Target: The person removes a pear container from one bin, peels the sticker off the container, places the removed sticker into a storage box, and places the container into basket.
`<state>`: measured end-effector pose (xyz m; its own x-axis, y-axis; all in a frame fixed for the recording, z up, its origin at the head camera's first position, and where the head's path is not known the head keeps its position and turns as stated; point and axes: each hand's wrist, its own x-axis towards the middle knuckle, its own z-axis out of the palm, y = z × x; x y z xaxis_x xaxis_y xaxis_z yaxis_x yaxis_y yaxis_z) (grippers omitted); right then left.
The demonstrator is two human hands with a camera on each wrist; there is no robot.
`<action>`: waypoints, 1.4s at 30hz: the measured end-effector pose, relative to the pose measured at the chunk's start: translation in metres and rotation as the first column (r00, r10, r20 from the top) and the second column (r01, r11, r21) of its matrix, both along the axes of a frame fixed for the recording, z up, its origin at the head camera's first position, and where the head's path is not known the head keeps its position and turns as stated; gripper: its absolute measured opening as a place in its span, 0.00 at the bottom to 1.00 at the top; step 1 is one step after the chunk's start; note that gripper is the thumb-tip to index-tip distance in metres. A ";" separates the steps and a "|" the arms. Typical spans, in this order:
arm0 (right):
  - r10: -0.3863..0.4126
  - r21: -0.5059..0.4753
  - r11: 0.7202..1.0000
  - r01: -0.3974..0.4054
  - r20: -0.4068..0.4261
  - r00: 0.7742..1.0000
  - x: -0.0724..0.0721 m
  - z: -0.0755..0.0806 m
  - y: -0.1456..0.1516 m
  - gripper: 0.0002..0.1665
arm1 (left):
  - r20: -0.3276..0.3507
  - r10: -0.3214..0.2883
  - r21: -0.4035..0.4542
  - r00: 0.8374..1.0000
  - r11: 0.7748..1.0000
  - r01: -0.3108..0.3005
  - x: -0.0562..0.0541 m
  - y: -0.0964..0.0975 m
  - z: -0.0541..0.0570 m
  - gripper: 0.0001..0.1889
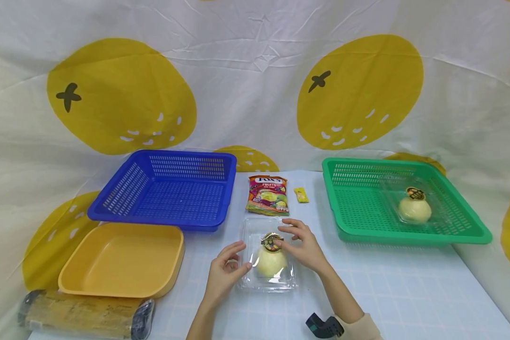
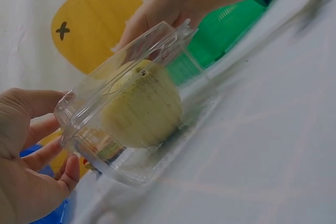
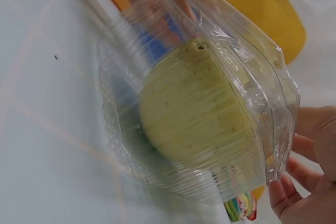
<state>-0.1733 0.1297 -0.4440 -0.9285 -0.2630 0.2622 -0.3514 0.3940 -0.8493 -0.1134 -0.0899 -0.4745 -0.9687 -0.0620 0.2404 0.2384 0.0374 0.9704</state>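
Note:
A clear plastic clamshell box (image 1: 252, 278) sits on the table in front of me, its lid over the base. Inside lies a round pale yellow fruit (image 1: 271, 263) with small brown specks, and a round black-and-gold sticker (image 1: 272, 242) shows above it. My left hand (image 1: 226, 270) holds the box's left side, with the thumb at the lid and bent fingers by the rim in the left wrist view. From the right, my right hand (image 1: 303, 245) grips the lid's edge, its thumb beside the sticker. The right wrist view shows those fingertips (image 3: 278, 190) at the rim.
Behind the box are a candy bag (image 1: 267, 196) and a small yellow wrapped candy (image 1: 301, 195). A blue basket (image 1: 221, 218) and a yellow tub (image 1: 172, 264) stand left, near a wrapped roll (image 1: 85, 315). The green basket (image 1: 344, 231) at right contains another boxed fruit (image 1: 414, 210).

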 end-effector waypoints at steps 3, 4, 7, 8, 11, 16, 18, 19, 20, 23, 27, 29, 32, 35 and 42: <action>0.007 -0.017 1.000 -0.007 -0.011 1.000 0.007 0.012 -0.002 0.17 | -0.048 0.035 -0.058 0.998 0.998 -0.038 -0.005 0.001 0.001 0.21; 0.010 -0.020 1.000 -0.011 -0.017 1.000 0.010 0.017 -0.003 0.16 | -0.062 0.051 -0.083 0.997 0.995 -0.056 -0.007 0.001 0.002 0.21; 0.021 -0.022 1.000 -0.022 -0.017 1.000 0.014 0.027 -0.004 0.13 | -0.061 0.086 -0.148 0.994 0.985 -0.094 -0.013 0.004 0.005 0.21; 0.023 -0.020 1.000 -0.024 -0.015 1.000 0.015 0.028 -0.004 0.12 | -0.055 0.095 -0.164 0.994 0.981 -0.103 -0.015 0.005 0.007 0.21; 0.029 -0.012 1.000 -0.029 0.001 1.000 0.015 0.029 -0.004 0.11 | -0.049 0.110 -0.183 0.993 0.976 -0.118 -0.021 0.010 0.016 0.22; 0.034 -0.018 0.999 -0.034 0.018 0.999 0.015 0.029 -0.003 0.10 | -0.100 0.083 -0.157 0.992 0.983 -0.098 -0.030 0.021 0.031 0.21; 0.030 -0.026 0.999 -0.030 0.010 1.000 0.015 0.029 -0.003 0.09 | -0.111 0.061 -0.161 0.992 0.984 -0.079 -0.035 0.025 0.033 0.20; 0.026 -0.032 0.999 -0.026 -0.001 1.000 0.016 0.029 -0.003 0.09 | -0.115 0.052 -0.169 0.992 0.983 -0.071 -0.038 0.025 0.032 0.20; 0.021 -0.045 0.999 -0.022 -0.011 1.000 0.016 0.028 -0.002 0.09 | -0.115 0.043 -0.179 0.992 0.982 -0.064 -0.040 0.026 0.030 0.20; -0.005 -0.084 0.996 0.000 -0.050 0.999 0.016 0.023 -0.001 0.12 | -0.121 0.019 -0.214 0.992 0.976 -0.045 -0.048 0.025 0.022 0.19; -0.048 -0.148 0.988 0.038 -0.061 0.997 0.013 0.009 0.003 0.21 | -0.137 -0.006 -0.244 0.991 0.969 -0.028 -0.053 0.024 0.015 0.20; -0.060 -0.163 0.985 0.056 -0.021 0.998 0.010 0.000 0.006 0.25 | -0.120 -0.017 -0.248 0.993 0.969 -0.014 -0.054 0.023 0.013 0.21; -0.045 -0.166 0.985 0.058 0.078 0.996 0.005 -0.013 0.012 0.31 | -0.073 -0.042 -0.243 0.996 0.970 0.023 -0.054 0.022 0.013 0.23; -0.001 -0.159 0.987 0.029 0.175 0.984 0.004 -0.018 0.016 0.35 | -0.040 -0.063 -0.248 0.997 0.967 0.051 -0.053 0.023 0.014 0.25; 0.152 -0.226 0.970 -0.090 0.275 0.949 0.006 -0.022 0.023 0.44 | -0.029 -0.064 -0.360 0.998 0.932 0.049 -0.056 0.025 0.019 0.31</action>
